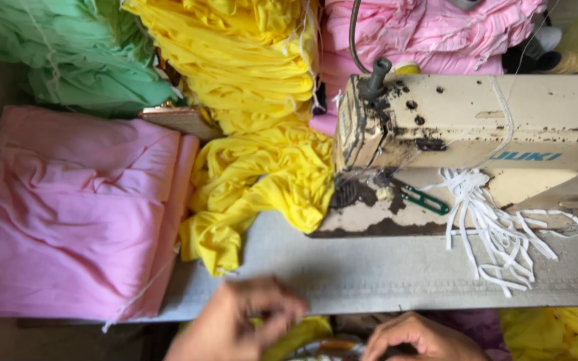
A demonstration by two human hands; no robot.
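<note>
One sewing machine (463,127), cream and worn, stands at the right on a grey table (382,274). Beside it lie one pair of green thread snips (423,198) and a bundle of white elastic strips (496,220). Four heaps of cloth: green cloth (68,53) far left, yellow cloth (255,120) in the middle, pink cloth (68,207) at the left, more pink (423,33) far right. At the near edge, the left hand (235,327) is blurred, fingers curled narrowly; what it pinches I cannot tell. The right hand (423,337) curls loosely on yellow fabric (302,334) below the table edge.
</note>
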